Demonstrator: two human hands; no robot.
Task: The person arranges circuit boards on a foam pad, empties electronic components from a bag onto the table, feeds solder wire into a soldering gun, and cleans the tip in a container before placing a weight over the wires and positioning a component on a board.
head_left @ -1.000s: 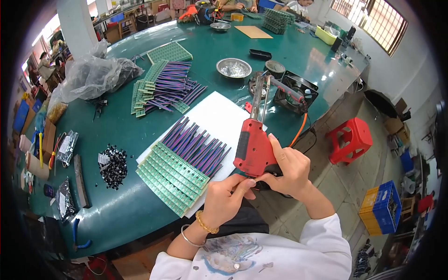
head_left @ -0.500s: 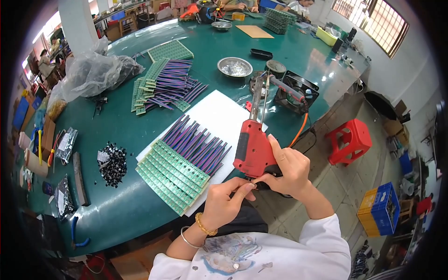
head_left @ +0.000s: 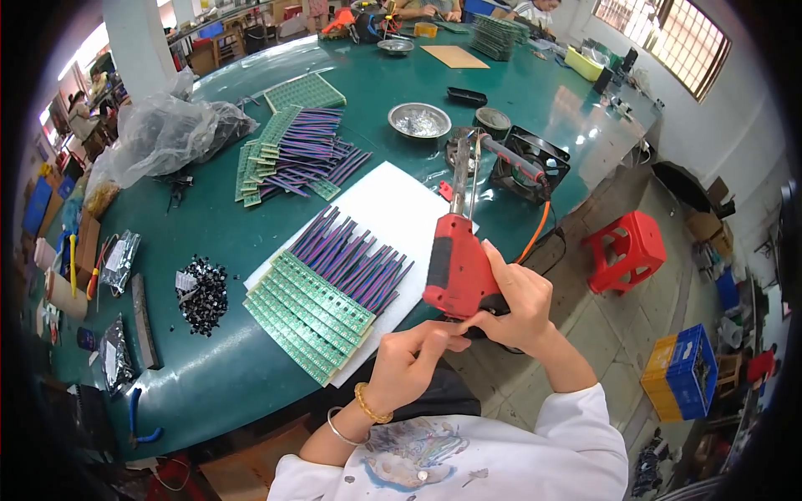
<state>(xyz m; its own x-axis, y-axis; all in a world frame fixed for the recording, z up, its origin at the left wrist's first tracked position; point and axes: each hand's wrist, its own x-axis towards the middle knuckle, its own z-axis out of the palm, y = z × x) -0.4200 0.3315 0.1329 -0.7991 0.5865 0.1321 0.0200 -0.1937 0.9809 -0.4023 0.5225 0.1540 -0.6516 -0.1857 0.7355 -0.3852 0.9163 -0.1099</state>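
Note:
A red soldering gun [head_left: 461,271] with a black grip panel is held in my right hand [head_left: 520,307], its metal barrel pointing away across the table. My left hand [head_left: 411,355] is closed at the rear of the gun, thumb and fingers pinched together; what they hold is hidden or too small to make out. To the left of the gun, green circuit board strips [head_left: 309,313] lie overlapped on a white sheet [head_left: 380,196]. Purple and dark wires [head_left: 355,255] extend from their far edge.
A second stack of wired boards [head_left: 288,154] lies farther back. Small black parts [head_left: 200,296] are heaped at left. Near the gun's tip are a metal bowl [head_left: 419,122], a soldering iron [head_left: 514,159] and a black fan [head_left: 543,159]. A red stool [head_left: 626,250] stands at right.
The soldering gun's rear has shifted slightly right and its body tilts a little differently. My left fingers have moved slightly right and curled closer against the gun's rear.

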